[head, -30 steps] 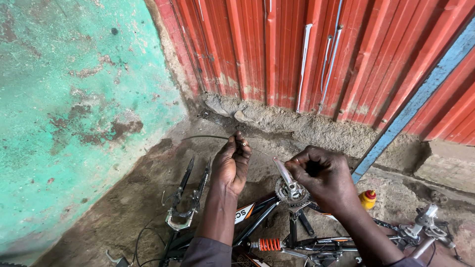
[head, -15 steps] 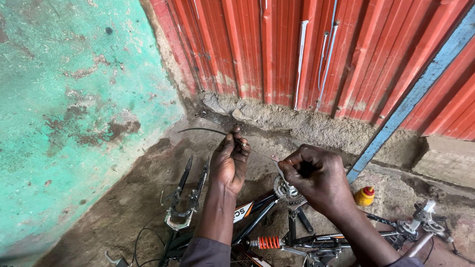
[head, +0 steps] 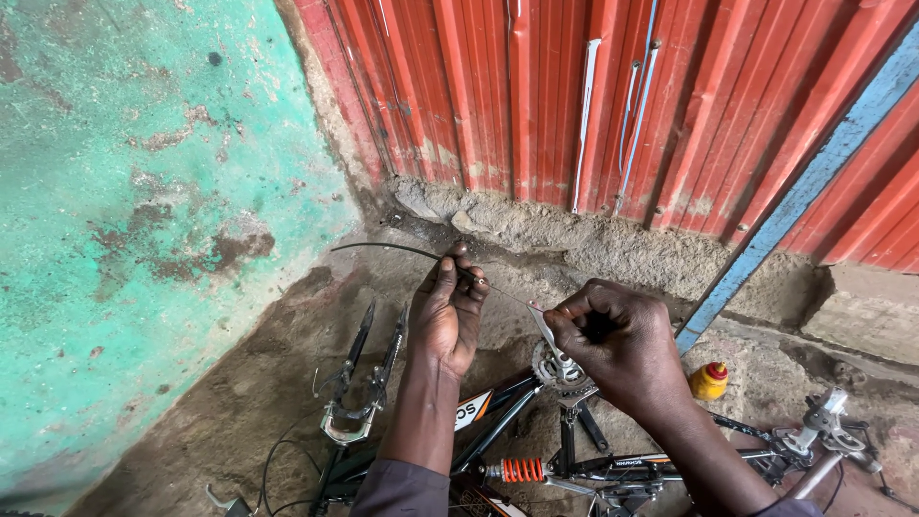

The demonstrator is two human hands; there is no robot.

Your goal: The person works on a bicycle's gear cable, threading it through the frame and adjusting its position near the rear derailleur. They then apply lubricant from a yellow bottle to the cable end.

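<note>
Two hands pinched on one thin cable: left hand, right hand; yellow bottle, contents perhaps oil.

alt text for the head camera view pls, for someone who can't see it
Two bare hands work over an upturned bicycle on dirt ground: the left hand pinches a thin dark cable, while the right hand grips near the toothed sprocket. Behind are a red corrugated metal wall, a green painted wall and a small yellow bottle.

Thin black cable (slightly curved), pinched btwn hands, above bike.
</note>
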